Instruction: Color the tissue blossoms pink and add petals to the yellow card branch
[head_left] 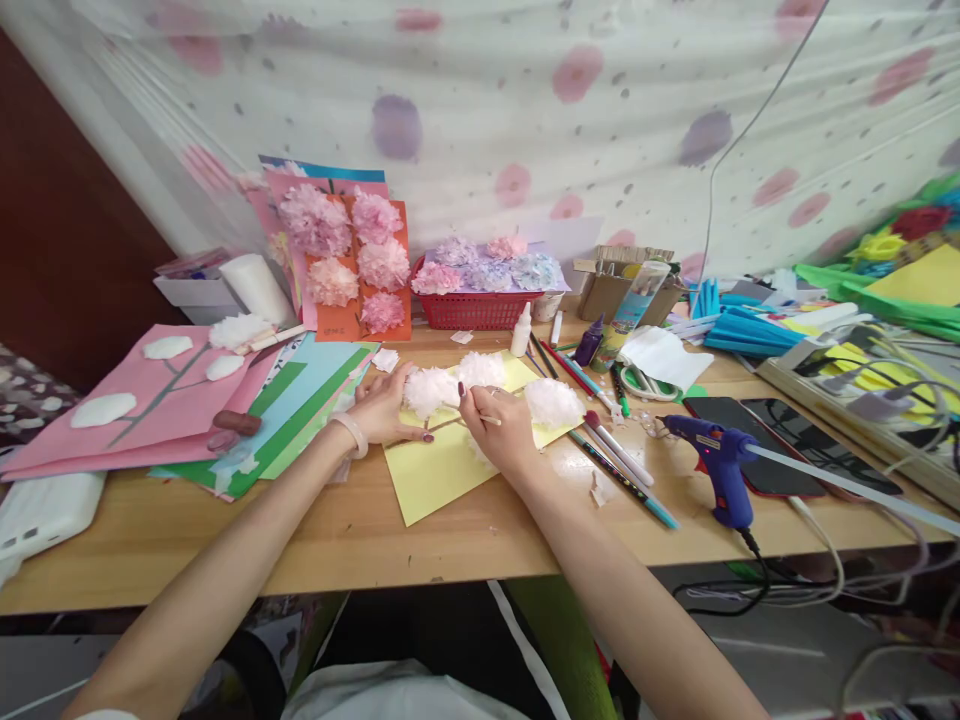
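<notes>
A sheet of yellow paper (pixel 436 487) lies at an angle on the table, with several fluffy white paper flowers (pixel 553 402) on it. My left hand (pixel 386 408) rests at the sheet's left side, thumb and fingers spread around the edge of the nearest white flower (pixel 430 391). Between the closed fingers of my right hand (pixel 504 428) is a thin pale stick (pixel 490 419), its tip close to that flower. What the stick's tip touches is too small to make out. A drawn stem shows partly on the yellow paper, and my right hand hides some of the sheet.
At right are a blue glue gun (pixel 716 460), phones (pixel 757 440) and cables. Pens (pixel 626 480) and a brush (pixel 600 430) lie beside the sheet. Behind stand a white bottle (pixel 521 330) and a red basket (pixel 480 312). Pink paper (pixel 172 400) with white ovals lies left.
</notes>
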